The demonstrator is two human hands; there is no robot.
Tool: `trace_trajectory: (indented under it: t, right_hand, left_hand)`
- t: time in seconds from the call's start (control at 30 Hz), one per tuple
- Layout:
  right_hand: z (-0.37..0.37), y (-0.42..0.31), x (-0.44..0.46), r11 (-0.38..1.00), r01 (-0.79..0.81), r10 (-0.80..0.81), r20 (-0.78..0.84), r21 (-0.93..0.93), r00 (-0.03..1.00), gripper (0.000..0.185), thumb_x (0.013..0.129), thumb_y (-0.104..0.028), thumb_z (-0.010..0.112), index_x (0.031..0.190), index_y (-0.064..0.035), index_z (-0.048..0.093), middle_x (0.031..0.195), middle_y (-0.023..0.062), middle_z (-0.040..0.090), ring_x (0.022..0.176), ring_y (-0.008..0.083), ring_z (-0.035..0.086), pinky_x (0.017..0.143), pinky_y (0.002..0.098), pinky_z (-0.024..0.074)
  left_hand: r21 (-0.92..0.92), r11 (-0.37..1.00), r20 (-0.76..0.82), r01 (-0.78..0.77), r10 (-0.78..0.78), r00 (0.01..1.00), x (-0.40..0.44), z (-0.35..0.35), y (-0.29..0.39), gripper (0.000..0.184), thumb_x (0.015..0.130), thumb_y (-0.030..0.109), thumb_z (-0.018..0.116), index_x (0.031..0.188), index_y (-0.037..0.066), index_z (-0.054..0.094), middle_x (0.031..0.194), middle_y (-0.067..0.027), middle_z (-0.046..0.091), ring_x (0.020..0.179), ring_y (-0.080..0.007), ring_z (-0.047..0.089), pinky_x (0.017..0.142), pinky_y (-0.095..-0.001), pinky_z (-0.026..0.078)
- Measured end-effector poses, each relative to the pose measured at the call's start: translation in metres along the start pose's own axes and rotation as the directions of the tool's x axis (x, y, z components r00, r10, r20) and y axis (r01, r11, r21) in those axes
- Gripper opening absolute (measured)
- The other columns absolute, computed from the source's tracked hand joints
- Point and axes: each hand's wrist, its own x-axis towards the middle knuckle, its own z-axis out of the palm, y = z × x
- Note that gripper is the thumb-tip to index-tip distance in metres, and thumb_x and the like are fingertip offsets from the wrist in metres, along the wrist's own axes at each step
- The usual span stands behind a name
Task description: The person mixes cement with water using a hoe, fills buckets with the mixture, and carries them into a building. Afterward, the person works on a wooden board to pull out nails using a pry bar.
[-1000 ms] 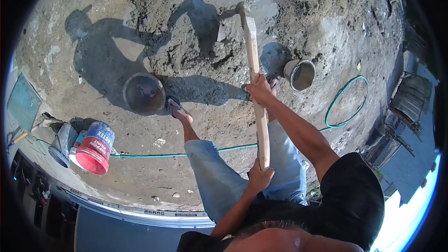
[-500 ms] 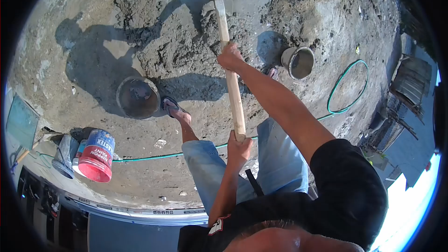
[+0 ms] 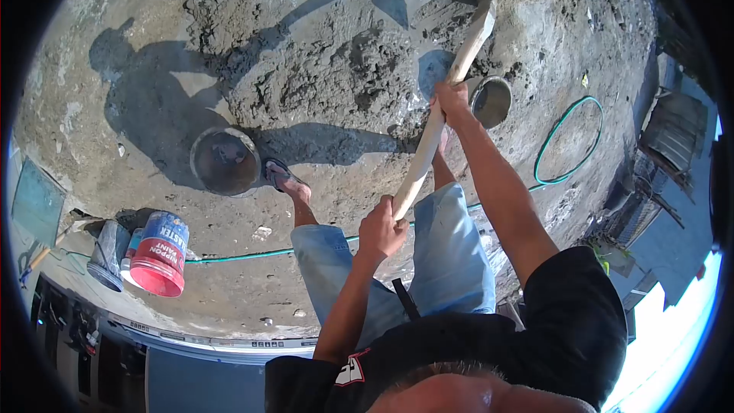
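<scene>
A hoe with a long pale wooden handle (image 3: 420,160) slants across the middle of the head view, its top end over the right side of a heap of wet grey cement mix (image 3: 321,76). My left hand (image 3: 384,231) is closed round the lower end of the handle, close to my knees. Farther up, my right hand (image 3: 451,101) grips it too, with that arm stretched forward. The hoe's blade is hard to make out, but its shadow falls on the mix. Just right of my right hand stands a bucket (image 3: 492,101), partly hidden by it.
A second, dark bucket (image 3: 225,160) stands by my left foot (image 3: 284,176). A green hose (image 3: 252,258) runs behind my legs and loops at right. Paint pails (image 3: 159,254) lie tipped at lower left, near a wall (image 3: 206,382). Roofing scraps (image 3: 673,134) lie at far right.
The hoe's far end has swung right, from over the middle of the mix to its right side. My right hand went right with it; my left hand rose slightly.
</scene>
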Motion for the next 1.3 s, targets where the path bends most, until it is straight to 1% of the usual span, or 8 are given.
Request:
trace_trajectory:
  t: [0.17,0.27,0.43,0.67,0.8,1.1,1.2,1.3]
  right_hand:
    - [0.052,0.003,0.043,0.984,-0.151,0.136,-0.155,-0.091,0.978,0.025,0.076,-0.011,0.060,0.091,0.0052,0.050,0.066,0.0090,0.055,0.050,0.0174,0.055,0.043,0.0350,0.0469]
    - [0.123,0.077,-0.052,0.953,-0.279,0.278,0.023,0.115,0.960,0.049,0.074,-0.006,0.060,0.114,0.0035,0.035,0.076,0.0145,0.055,0.052,0.0217,0.057,0.045,0.0366,0.0487]
    - [0.144,0.124,-0.185,0.921,-0.263,0.229,0.148,0.287,0.962,0.042,0.077,-0.013,0.059,0.106,-0.0003,0.032,0.069,0.0116,0.053,0.050,0.0189,0.057,0.041,0.0350,0.0470]
    - [0.094,0.111,-0.256,0.941,-0.329,0.324,0.070,0.083,0.944,0.039,0.077,-0.010,0.058,0.101,-0.0055,0.028,0.072,0.0093,0.048,0.053,0.0184,0.055,0.042,0.0363,0.0481]
    - [0.121,0.130,-0.155,0.883,-0.457,0.443,0.129,0.107,0.887,0.029,0.074,-0.007,0.060,0.094,-0.0035,0.039,0.068,0.0090,0.048,0.049,0.0186,0.052,0.039,0.0363,0.0440]
    - [0.047,-0.025,0.034,0.905,-0.135,0.035,0.244,0.403,0.969,0.017,0.076,-0.009,0.057,0.087,-0.0043,0.044,0.060,0.0064,0.048,0.046,0.0190,0.051,0.042,0.0348,0.0462]
    - [0.061,-0.063,0.150,0.859,-0.190,0.011,0.354,0.476,0.935,0.012,0.080,-0.012,0.054,0.079,-0.0033,0.045,0.060,0.0063,0.048,0.047,0.0186,0.050,0.045,0.0333,0.0467]
    - [0.077,-0.036,0.150,0.896,-0.216,0.067,0.363,0.387,0.929,0.012,0.080,-0.012,0.054,0.079,-0.0040,0.045,0.060,0.0053,0.047,0.047,0.0177,0.049,0.044,0.0330,0.0465]
  left_hand:
    - [0.068,0.997,-0.003,0.029,-0.029,1.000,0.035,-0.052,-0.007,0.039,0.071,0.021,0.062,0.101,-0.001,0.050,0.078,-0.0240,0.063,0.074,-0.0376,0.064,0.066,-0.0433,0.051]
    - [0.143,0.980,-0.049,0.135,-0.130,0.990,-0.058,-0.085,-0.061,0.041,0.068,0.023,0.063,0.103,0.003,0.051,0.080,-0.0217,0.064,0.074,-0.0387,0.063,0.068,-0.0456,0.050]
    - [0.194,0.949,-0.009,0.248,-0.251,0.968,-0.171,-0.133,-0.104,0.038,0.066,0.021,0.070,0.098,0.008,0.056,0.082,-0.0166,0.064,0.074,-0.0366,0.063,0.065,-0.0436,0.050]
    - [-0.022,0.932,-0.023,0.361,-0.361,0.932,-0.257,-0.054,-0.111,0.039,0.064,0.018,0.069,0.100,0.009,0.057,0.081,-0.0162,0.064,0.075,-0.0360,0.063,0.068,-0.0429,0.050]
    - [0.078,0.942,-0.203,0.325,-0.304,0.931,-0.171,-0.013,-0.079,0.036,0.067,0.017,0.066,0.100,0.007,0.055,0.078,-0.0187,0.063,0.072,-0.0373,0.062,0.063,-0.0450,0.049]
    - [0.179,0.980,-0.174,0.089,-0.057,0.983,0.048,0.020,-0.001,0.037,0.069,0.016,0.069,0.097,0.007,0.047,0.088,-0.0161,0.061,0.076,-0.0365,0.062,0.065,-0.0459,0.050]
    - [0.339,0.939,-0.291,-0.053,0.158,0.944,0.141,-0.012,0.020,0.040,0.069,0.014,0.070,0.100,0.007,0.045,0.087,-0.0158,0.061,0.074,-0.0371,0.062,0.064,-0.0462,0.051]
    - [0.329,0.944,-0.243,0.026,0.058,0.968,0.137,-0.022,0.027,0.041,0.069,0.013,0.070,0.101,0.007,0.045,0.088,-0.0153,0.061,0.075,-0.0363,0.063,0.065,-0.0460,0.051]
